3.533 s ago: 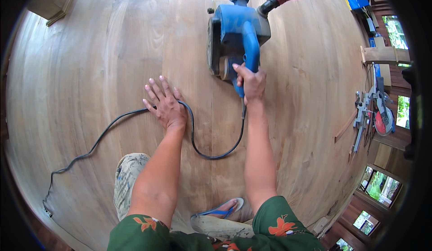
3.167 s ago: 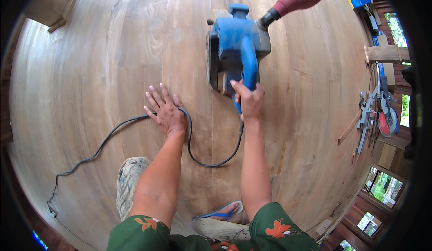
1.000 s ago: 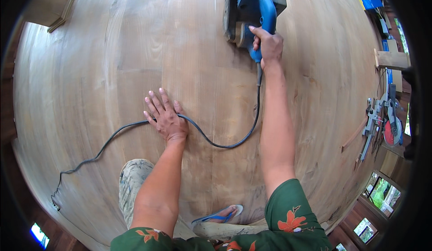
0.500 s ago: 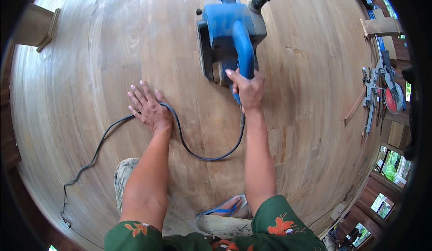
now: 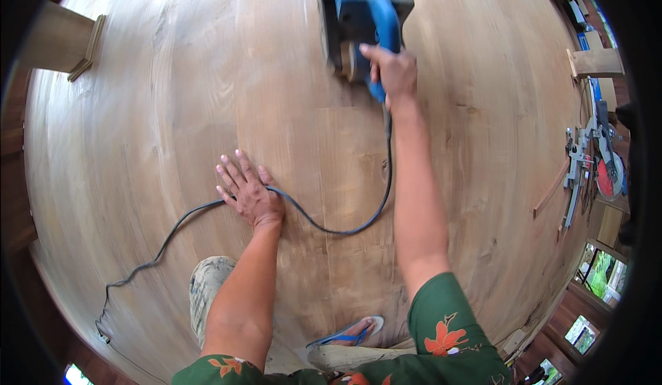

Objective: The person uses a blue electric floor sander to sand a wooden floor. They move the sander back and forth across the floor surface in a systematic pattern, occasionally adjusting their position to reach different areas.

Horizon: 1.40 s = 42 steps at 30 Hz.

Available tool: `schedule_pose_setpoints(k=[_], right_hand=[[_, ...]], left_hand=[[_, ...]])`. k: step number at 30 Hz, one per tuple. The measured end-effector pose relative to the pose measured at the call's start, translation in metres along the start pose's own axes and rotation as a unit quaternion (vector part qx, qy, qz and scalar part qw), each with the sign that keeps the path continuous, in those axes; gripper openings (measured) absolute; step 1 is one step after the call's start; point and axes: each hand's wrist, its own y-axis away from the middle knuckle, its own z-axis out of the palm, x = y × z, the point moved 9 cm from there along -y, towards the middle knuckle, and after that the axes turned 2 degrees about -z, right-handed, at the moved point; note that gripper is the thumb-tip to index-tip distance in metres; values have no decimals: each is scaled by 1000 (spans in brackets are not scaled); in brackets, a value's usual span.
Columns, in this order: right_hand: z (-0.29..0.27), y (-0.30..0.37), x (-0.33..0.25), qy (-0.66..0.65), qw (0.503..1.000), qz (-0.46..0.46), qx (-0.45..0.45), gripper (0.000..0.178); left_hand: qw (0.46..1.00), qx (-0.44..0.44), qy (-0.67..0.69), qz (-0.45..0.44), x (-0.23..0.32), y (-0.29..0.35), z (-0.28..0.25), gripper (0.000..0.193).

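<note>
Belt sander (image 5: 353, 12), handle (image 5: 386, 23) wrapped by the right hand (image 5: 398, 74), wants level strokes along the floorboards (image 5: 476, 178) while the left hand (image 5: 254, 199), splayed wide, pins its cord (image 5: 345, 232).

Worn on the head (left one of a side-by-side pair), facing steeply down at the wooden floor (image 5: 158, 130). Near enough to catch the left hand (image 5: 254, 197) at nine o'clock and right hand (image 5: 398, 76) at one, wide enough to reach windows (image 5: 604, 275) at four.

green sleeves (image 5: 433, 302) bear orange flowers (image 5: 443, 341), and the pale trousers (image 5: 207, 285) are blotched.
</note>
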Motion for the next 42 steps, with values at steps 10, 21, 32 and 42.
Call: schedule_pose_setpoints(k=[10, 21, 32, 42], right_hand=[[28, -106, -17, -1, 1000, -3, -17, 23], [-74, 171, 33, 8, 999, 36, 25, 25], [-115, 296, 53, -38, 990, 116, 71, 23], [-45, -2, 4, -3, 1000, 10, 19, 29]], left_hand=[[1000, 8, 13, -6, -1, -1, -3, 65], [1000, 21, 18, 1, -2, 1, -2, 64], [993, 13, 101, 64, 74, -21, -7, 58], [997, -22, 35, 66, 101, -33, 7, 62]])
